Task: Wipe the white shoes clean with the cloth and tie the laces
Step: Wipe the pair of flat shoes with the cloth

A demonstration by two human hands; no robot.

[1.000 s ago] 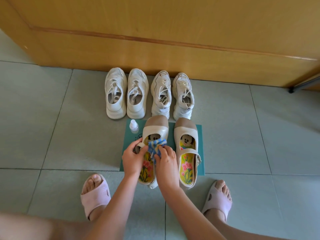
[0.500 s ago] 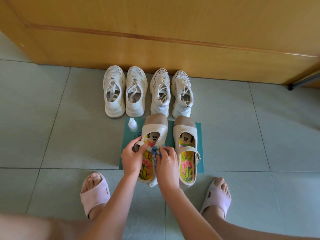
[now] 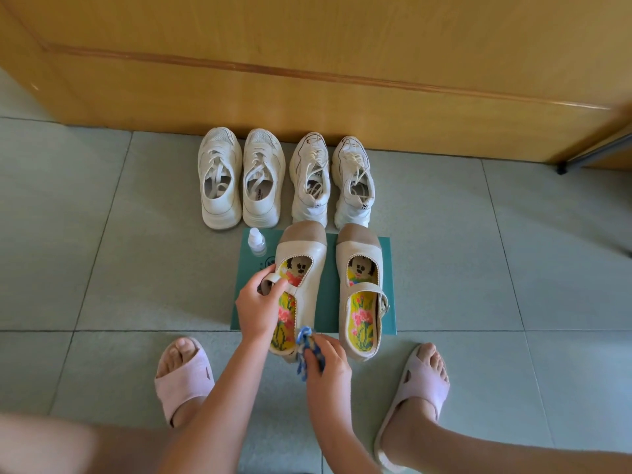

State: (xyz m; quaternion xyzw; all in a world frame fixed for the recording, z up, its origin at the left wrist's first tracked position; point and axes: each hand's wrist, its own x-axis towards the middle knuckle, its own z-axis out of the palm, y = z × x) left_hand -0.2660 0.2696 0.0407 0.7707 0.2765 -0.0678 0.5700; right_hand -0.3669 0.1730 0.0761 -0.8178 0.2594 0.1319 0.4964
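Shoe with a strap (image 3: 302, 268), cream with a tan toe: lies on the green mat (image 3: 388, 278), toe toward 12 o'clock, heel past the mat's 6 o'clock edge. Cannot tell whether the heel is off the floor.

Left hand (image 3: 260, 307): grips the shoe's 9 o'clock side, fingers curled round the strap end.

Right hand (image 3: 328, 362): pinches a bunched blue checked cloth (image 3: 307, 350). The cloth touches the shoe's heel at 6 o'clock.

Second strap shoe (image 3: 362, 268): just beside the first at 3 o'clock, on the mat, strap buckled, neither hand on it.

Small clear bottle (image 3: 257, 242), white cap: upright on the mat's corner, at 10 o'clock from the held shoe.

White sneakers: two pairs at 12 o'clock from the mat, toes toward the wooden panel (image 3: 307, 80). The left pair (image 3: 222, 206) and right pair (image 3: 309, 206) stand side by side, laces loose over the openings. The right pair's heels are near the strap shoes' toes.

Floor tiles (image 3: 102, 251): grey-green. Pink slippers on the person's feet at 7 o'clock (image 3: 181, 381) and 5 o'clock (image 3: 417, 388) from the mat.
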